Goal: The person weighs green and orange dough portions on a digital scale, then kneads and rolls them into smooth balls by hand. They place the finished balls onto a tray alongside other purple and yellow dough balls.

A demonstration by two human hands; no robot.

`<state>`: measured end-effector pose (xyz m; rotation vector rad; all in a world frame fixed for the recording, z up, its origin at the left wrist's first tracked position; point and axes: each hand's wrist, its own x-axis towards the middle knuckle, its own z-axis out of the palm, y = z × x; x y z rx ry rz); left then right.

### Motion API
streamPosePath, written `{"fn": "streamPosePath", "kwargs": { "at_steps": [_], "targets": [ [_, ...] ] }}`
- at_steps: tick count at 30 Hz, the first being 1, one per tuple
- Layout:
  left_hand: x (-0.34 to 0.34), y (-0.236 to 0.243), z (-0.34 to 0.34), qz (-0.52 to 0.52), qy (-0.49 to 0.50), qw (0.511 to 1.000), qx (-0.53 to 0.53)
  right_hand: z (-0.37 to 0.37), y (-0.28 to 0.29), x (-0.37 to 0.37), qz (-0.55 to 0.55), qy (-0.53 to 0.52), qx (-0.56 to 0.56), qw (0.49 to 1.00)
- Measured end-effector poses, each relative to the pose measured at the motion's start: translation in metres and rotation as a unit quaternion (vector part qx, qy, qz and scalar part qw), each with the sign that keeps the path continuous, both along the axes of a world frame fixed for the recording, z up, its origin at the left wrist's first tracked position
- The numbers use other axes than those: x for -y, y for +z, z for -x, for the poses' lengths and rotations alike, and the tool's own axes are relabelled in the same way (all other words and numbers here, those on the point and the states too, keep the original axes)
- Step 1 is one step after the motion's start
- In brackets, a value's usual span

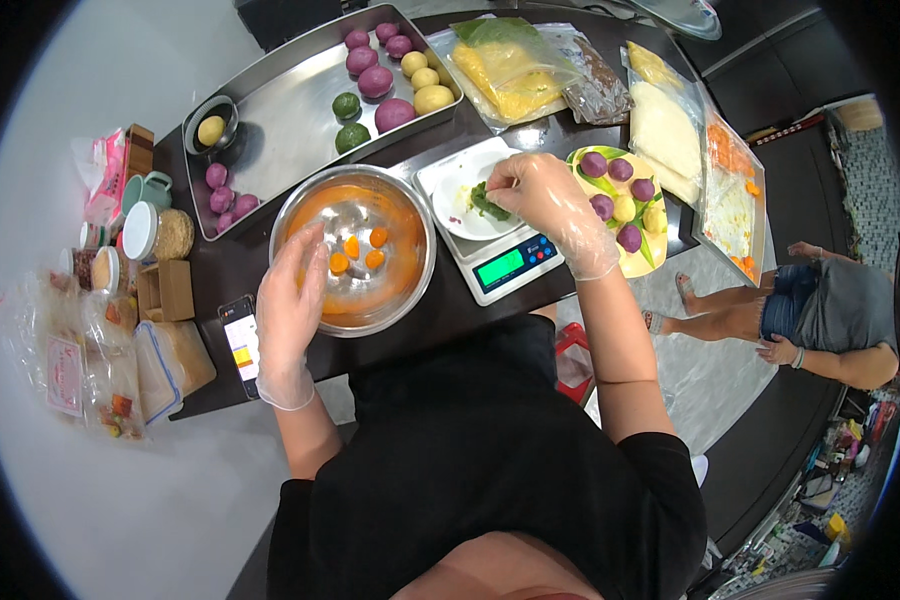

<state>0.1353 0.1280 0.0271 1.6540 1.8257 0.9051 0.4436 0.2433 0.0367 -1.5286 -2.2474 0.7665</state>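
Observation:
My right hand [530,195], in a clear plastic glove, pinches a lump of green dough [488,206] over a white plate [453,213] on a digital scale [490,268]. My gloved left hand [295,290] is open at the left rim of a steel bowl [410,295], its fingers slightly curved and apart. Several small orange pieces [378,237] lie in the bowl, whose inside is smeared orange. To the right of the scale, a yellow leaf-patterned board [642,260] holds several purple and pale yellow balls.
Behind the bowl is a steel tray [270,100] of coloured dough balls. Bagged dough [510,75] and another tray [750,250] lie right. Jars [165,235], bags [90,370] and a phone [240,345] line the left. Another person [825,315] stands at the far right.

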Motion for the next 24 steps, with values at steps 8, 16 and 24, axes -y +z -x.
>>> {"fn": "streamPosePath", "kwargs": {
  "at_steps": [8, 16, 24],
  "targets": [
    [0.005, -0.006, 0.006, 0.006, 0.01, 1.0, 0.002, -0.022, 0.021, 0.008, -0.06, -0.056, -0.158, 0.984],
    [-0.001, -0.007, 0.0, 0.012, 0.003, 1.0, 0.001, -0.038, 0.017, 0.022, 0.02, -0.105, -0.192, 0.976],
    [0.001, -0.011, 0.002, 0.024, 0.005, 1.0, -0.007, -0.037, 0.018, 0.027, 0.018, -0.13, -0.193, 0.972]
  ]
}}
